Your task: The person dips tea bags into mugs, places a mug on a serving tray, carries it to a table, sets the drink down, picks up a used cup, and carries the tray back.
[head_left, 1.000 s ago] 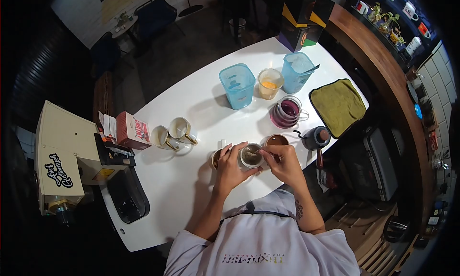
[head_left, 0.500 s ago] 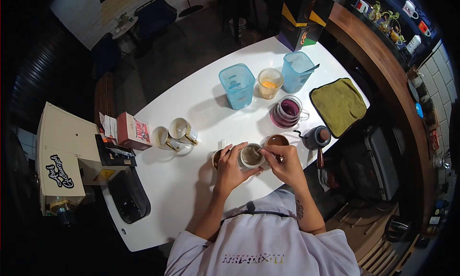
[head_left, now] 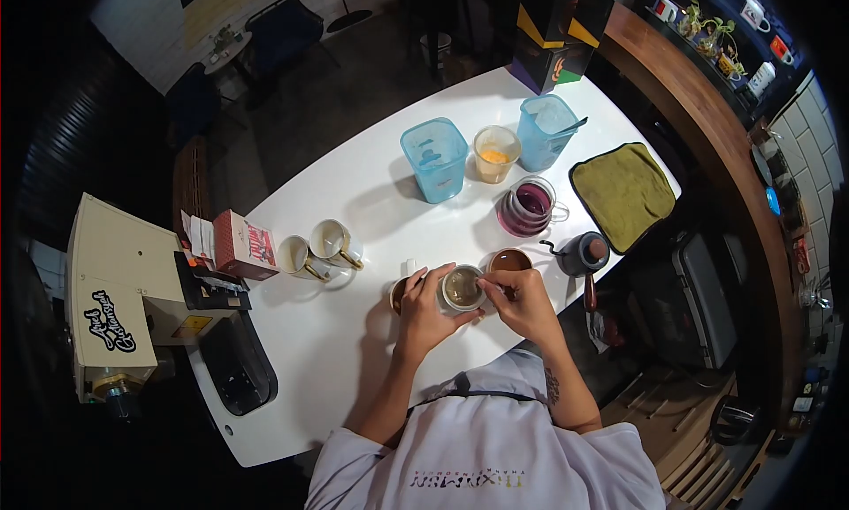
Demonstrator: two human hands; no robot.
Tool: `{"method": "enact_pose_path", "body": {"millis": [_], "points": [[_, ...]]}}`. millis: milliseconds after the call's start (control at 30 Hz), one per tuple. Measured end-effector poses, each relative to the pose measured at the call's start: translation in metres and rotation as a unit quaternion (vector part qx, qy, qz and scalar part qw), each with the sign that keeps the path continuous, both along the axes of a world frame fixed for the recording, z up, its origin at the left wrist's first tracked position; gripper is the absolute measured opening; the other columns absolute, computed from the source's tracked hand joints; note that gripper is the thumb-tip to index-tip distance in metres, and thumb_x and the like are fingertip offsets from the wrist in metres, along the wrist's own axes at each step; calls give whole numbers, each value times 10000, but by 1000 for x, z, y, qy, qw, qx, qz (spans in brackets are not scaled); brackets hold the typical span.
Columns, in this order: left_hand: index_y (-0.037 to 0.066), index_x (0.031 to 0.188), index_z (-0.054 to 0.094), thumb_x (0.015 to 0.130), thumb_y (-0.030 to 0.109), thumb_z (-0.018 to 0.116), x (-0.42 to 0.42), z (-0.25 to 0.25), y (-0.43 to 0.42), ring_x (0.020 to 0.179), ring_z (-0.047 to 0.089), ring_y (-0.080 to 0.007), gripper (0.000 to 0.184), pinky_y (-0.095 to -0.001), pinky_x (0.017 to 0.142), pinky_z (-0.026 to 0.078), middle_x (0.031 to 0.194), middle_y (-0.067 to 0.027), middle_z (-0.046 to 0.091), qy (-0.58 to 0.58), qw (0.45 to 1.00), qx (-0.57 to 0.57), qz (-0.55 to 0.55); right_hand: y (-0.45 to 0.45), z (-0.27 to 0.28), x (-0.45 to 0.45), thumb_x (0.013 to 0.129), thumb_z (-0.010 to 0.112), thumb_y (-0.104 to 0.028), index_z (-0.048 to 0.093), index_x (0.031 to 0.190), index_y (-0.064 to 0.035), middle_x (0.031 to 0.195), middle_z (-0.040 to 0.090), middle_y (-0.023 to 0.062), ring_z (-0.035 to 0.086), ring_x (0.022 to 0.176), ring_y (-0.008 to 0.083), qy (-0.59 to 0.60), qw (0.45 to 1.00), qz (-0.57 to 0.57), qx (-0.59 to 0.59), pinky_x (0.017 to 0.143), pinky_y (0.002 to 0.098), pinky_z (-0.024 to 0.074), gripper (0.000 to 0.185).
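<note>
The left hand (head_left: 424,314) is wrapped around a white cup (head_left: 462,289), thumb on the near side and fingers on the left, most likely so the cup does not wobble. The right hand (head_left: 528,306) has its fingertips pinched together at the cup's right rim, on what looks like a thin spoon (head_left: 478,285), though most of it is hidden. The cup is close to the front edge of the white counter (head_left: 309,360), so both arms can reach it easily. A brown-filled cup (head_left: 510,260) sits just past the right hand, and a brown cup (head_left: 397,294) is tucked beside the left, so it looks tight there. More open room is to the left, before two mugs (head_left: 331,239). Farther right, a dark pot (head_left: 580,255) sits at the front edge with its handle poking out past it, where an elbow could bump it. A green cloth (head_left: 623,198) lies by the right corner. Two blue tubs (head_left: 435,161) stand toward the back edge, away from the hands.
</note>
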State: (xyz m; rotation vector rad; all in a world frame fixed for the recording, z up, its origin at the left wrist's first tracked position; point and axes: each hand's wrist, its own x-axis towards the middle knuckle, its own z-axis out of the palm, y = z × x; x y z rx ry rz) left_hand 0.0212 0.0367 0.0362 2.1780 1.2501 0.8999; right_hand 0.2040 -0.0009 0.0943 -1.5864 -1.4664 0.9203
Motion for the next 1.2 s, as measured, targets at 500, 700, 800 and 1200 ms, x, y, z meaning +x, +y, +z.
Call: {"method": "enact_pose_path", "body": {"millis": [500,700,800,1200], "points": [[57,1215,583,586,452,922,-1,0,0,1045,654,-315,816,-467,1064,416,1113,-112,691,-4,1000,5,-11,-3,9,0,892,686,-63,729,963,48,663,656,97,516,594,75,24,999,14,23,551,269,429,138],[50,1212,580,598,460,916,2,0,-3,1019,675,-298,811,-482,1075,397,1103,-107,697,1,1000,0,-9,-2,-5,1,899,675,-61,728,1000,47,693,678,100,521,616,83,18,999,17,-23,584,277,449,157],[45,1211,576,604,459,914,2,1,-4,1007,682,-290,809,-481,1084,382,1112,-112,697,-6,1000,-2,-11,-5,10,1,905,666,-61,730,1011,43,713,689,103,526,627,86,48,999,5,-20,590,279,452,163],[47,1211,566,609,435,916,3,2,-4,1005,682,-288,797,-481,1097,367,1112,-124,702,1,1000,-1,-11,-3,0,-1,895,661,-80,733,1015,37,624,629,142,575,546,158,72,997,32,6,544,327,442,181]]}}
